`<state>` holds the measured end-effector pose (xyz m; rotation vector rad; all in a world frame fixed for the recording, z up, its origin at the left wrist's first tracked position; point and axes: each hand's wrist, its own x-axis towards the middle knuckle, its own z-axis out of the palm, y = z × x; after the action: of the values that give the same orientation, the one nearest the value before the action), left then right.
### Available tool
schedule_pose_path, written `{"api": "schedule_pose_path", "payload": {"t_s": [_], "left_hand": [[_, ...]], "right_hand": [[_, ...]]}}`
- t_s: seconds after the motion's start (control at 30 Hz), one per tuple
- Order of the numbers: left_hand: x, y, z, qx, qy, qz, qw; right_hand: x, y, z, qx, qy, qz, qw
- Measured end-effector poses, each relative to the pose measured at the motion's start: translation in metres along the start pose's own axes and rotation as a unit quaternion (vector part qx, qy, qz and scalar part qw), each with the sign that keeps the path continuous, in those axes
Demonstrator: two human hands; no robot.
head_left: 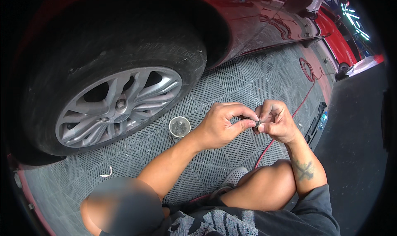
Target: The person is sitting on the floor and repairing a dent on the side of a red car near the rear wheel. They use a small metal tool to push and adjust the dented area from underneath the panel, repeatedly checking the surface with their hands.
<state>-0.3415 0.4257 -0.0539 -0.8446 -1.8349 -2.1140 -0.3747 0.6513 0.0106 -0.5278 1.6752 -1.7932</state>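
My left hand [225, 124] and my right hand [276, 122] meet in front of me, above the floor. Both pinch a small dark piece [258, 123] between thumb and fingertips. Fingers cover most of it, so its kind cannot be made out. To the left of my left hand, a white cup [180, 127] stands on the floor with greyish, clear-looking contents. Beyond it is the car wheel, with a silver multi-spoke rim [120, 112] and a black tire [136, 50].
The red car body [256, 25] arches over the wheel. Grey perforated floor tiles [231, 83] spread beneath me. A red hose [304, 99] runs along the right to a coil. A curved white scrap [106, 172] lies at the left. A bottle [322, 121] lies by a dark panel.
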Motion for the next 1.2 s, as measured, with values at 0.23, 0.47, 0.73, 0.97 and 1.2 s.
{"api": "schedule_pose_path", "payload": {"t_s": [0.23,0.47,0.73,0.97,1.2], "left_hand": [[-0.004,-0.009,0.014,0.034,0.070,0.019,0.997],[-0.004,-0.010,0.034,-0.110,0.108,-0.022,0.988],[0.004,-0.019,0.030,-0.206,0.112,-0.050,0.971],[0.001,-0.041,0.039,-0.300,0.219,-0.137,0.919],[0.001,-0.049,0.037,-0.046,0.246,-0.037,0.967]], "right_hand": [[0.000,0.007,-0.005,0.091,0.023,0.022,0.995],[0.004,0.007,0.002,0.144,-0.001,-0.018,0.989],[0.015,0.007,0.003,0.098,0.038,-0.040,0.994],[0.027,0.023,0.001,0.056,0.170,-0.018,0.984],[0.033,0.028,0.000,0.081,0.146,-0.003,0.986]]}}
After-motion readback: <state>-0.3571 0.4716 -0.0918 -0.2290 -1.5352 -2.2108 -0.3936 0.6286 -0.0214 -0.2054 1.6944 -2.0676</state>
